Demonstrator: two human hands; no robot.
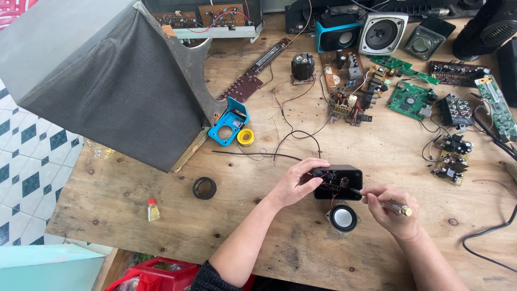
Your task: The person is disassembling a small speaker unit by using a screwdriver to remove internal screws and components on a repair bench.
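A small black speaker box [338, 182] lies open on the wooden table [280, 248], wires and a small board showing inside. My left hand [298, 180] grips its left side. My right hand [389, 211] holds a screwdriver [383, 201] with a clear handle, its tip pointing into the box. A small round speaker driver [343, 217] with a pale cone lies just in front of the box, joined to it by thin wires.
A large grey speaker cabinet [107, 75] leans at the left. A blue plastic shell [229, 125], solder reel [246, 137], black ring [204, 188] and small bottle [153, 210] lie nearby. Circuit boards [411, 99], speakers [381, 33] and cables [487, 231] crowd the far and right side.
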